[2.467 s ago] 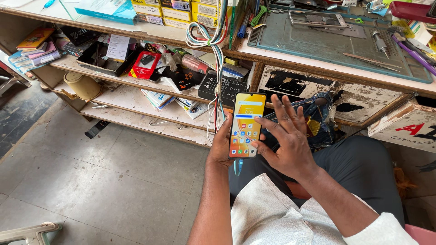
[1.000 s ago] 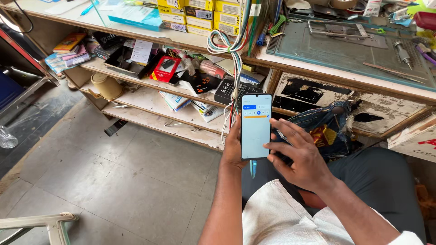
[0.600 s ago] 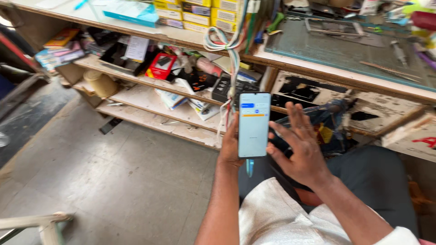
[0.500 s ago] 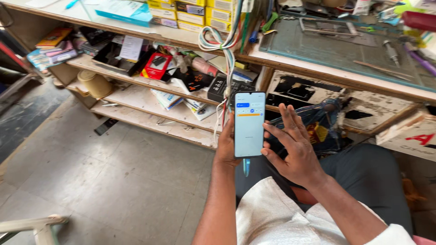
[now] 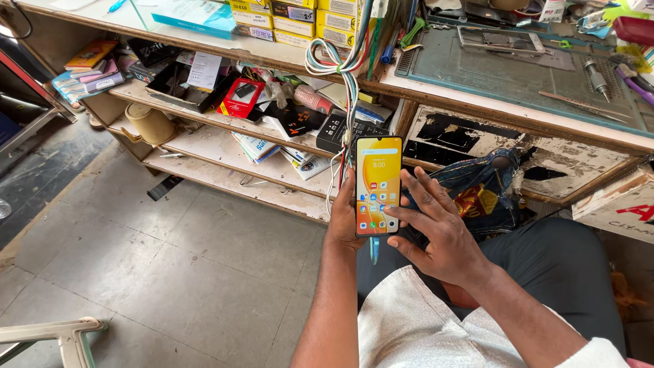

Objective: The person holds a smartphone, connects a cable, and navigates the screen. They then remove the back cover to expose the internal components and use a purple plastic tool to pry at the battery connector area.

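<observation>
– Grip? 
– My left hand (image 5: pixel 343 221) wraps the smartphone (image 5: pixel 378 185), upright above my lap. Right hand (image 5: pixel 436 228) open, fingers spread, thumb on the screen.
– Tip? 
– I'd tap lightly, left staying firm.

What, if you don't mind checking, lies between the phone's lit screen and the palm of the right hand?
In the head view, only the right hand's own fingers: they reach across to the phone, one fingertip on the screen. Nothing else lies between.

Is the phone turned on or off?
On. The phone in the left hand has a lit orange screen with rows of small icons, and the right hand touches it with one finger.
</observation>
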